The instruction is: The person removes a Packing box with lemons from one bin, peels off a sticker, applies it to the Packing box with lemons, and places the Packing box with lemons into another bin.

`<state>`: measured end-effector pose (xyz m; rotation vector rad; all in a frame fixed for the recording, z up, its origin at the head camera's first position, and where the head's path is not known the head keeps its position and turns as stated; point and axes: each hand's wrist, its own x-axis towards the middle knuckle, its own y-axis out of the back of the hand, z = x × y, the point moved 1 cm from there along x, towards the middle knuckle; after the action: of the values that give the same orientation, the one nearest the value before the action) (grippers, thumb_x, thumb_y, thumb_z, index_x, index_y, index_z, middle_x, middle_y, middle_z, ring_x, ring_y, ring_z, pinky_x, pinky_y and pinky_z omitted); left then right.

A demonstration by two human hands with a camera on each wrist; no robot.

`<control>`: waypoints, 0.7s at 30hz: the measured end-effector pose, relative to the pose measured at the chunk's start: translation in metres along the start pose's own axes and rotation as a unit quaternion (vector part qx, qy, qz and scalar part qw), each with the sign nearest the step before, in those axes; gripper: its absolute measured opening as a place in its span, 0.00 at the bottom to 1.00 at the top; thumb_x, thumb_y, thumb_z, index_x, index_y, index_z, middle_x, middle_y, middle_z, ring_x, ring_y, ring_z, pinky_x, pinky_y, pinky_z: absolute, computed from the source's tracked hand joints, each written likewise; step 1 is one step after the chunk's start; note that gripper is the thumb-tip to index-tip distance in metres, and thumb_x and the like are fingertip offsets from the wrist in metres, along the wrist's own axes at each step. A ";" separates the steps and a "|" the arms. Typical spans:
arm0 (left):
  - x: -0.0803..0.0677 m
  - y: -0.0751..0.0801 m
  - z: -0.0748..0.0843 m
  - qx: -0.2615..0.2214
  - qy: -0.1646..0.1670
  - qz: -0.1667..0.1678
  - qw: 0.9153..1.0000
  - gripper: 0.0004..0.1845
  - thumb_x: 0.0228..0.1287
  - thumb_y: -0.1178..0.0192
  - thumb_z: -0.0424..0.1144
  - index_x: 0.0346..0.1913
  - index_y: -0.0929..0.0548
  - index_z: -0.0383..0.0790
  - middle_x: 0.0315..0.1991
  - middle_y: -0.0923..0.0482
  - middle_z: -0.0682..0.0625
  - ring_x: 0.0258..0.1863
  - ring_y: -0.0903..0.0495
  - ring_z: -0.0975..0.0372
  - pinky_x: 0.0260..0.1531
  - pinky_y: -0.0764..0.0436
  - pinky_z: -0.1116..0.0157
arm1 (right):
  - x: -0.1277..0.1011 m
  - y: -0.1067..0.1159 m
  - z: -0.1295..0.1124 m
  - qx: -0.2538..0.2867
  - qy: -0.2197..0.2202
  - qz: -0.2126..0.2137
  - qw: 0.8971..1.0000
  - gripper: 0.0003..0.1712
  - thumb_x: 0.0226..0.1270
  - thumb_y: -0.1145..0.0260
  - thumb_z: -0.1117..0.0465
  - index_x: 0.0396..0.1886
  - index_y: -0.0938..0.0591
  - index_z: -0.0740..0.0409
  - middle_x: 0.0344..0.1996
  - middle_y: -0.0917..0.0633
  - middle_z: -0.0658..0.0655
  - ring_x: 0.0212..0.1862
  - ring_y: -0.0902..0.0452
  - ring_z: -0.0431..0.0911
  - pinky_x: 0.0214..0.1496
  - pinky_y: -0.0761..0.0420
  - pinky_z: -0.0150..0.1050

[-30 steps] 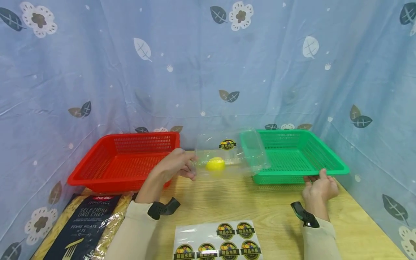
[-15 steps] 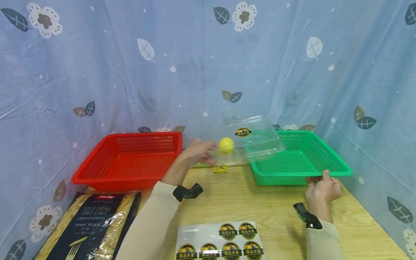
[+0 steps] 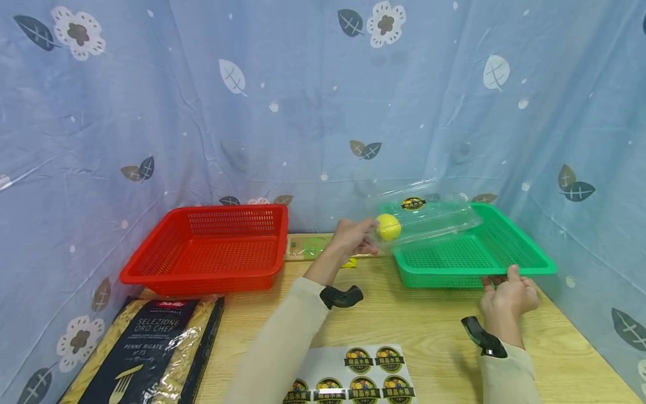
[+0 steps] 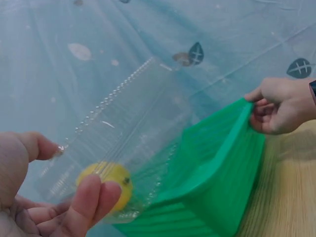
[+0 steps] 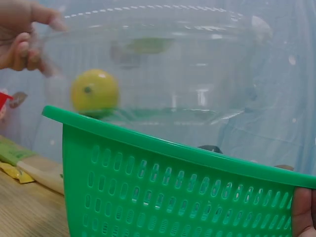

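A clear plastic fruit box (image 3: 436, 219) with a round black label on its lid is held by its left end in my left hand (image 3: 355, 235), thumb on one side and fingers on the other. Inside, a yellow lemon-like fruit (image 3: 388, 227) lies at the end near that hand. The box is tilted and hangs over the green basket (image 3: 474, 272). My right hand (image 3: 510, 294) grips the front rim of that basket, thumb on top and fingers beneath. In the left wrist view the fruit (image 4: 111, 185) shows through the plastic behind my fingertips.
To the left stands a red basket (image 3: 204, 275), with a bag of penne (image 3: 146, 348) in front of it. A sheet of round stickers (image 3: 358, 373) lies at the front edge. Behind, a flat pale packet (image 3: 303, 247) and a small yellow packet (image 3: 349, 263) lie against the curtain (image 3: 323, 112).
My left hand has carried the clear box rightward from the middle until it overlaps the green basket. The pale packet behind has come into view. My right hand keeps its grip on the rim.
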<state>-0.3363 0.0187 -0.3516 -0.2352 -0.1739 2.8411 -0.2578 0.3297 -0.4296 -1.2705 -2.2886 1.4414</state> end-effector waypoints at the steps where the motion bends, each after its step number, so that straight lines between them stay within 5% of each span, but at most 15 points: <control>1: 0.002 -0.005 0.001 0.001 -0.001 0.001 1.000 0.28 0.64 0.34 0.45 0.60 0.21 0.26 0.24 0.18 0.40 0.15 0.17 0.58 0.22 0.15 0.67 | 0.001 0.000 0.000 -0.002 0.000 0.000 1.000 0.21 0.69 0.33 0.58 0.28 0.37 0.57 0.25 0.31 0.55 0.17 0.36 0.51 0.19 0.31 0.43; 11: 0.012 -0.045 0.003 0.044 -0.009 0.046 0.998 0.27 0.63 0.33 0.45 0.57 0.20 0.26 0.26 0.15 0.36 0.14 0.18 0.58 0.26 0.13 0.63 | 0.004 -0.004 0.001 -0.006 -0.004 0.005 1.000 0.21 0.68 0.32 0.59 0.27 0.36 0.58 0.23 0.30 0.55 0.17 0.36 0.50 0.21 0.30 0.43; 21: 0.020 -0.070 -0.009 0.183 0.018 0.088 0.979 0.20 0.63 0.32 0.48 0.28 0.16 0.32 0.15 0.18 0.44 0.18 0.14 0.54 0.46 0.15 0.61 | 0.005 -0.006 0.001 -0.011 -0.004 0.014 1.000 0.20 0.70 0.33 0.59 0.28 0.36 0.57 0.19 0.33 0.55 0.17 0.37 0.50 0.19 0.30 0.42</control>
<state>-0.3346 0.0916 -0.3535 -0.2316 0.3937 2.9693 -0.2645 0.3319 -0.4268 -1.3098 -2.3067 1.4364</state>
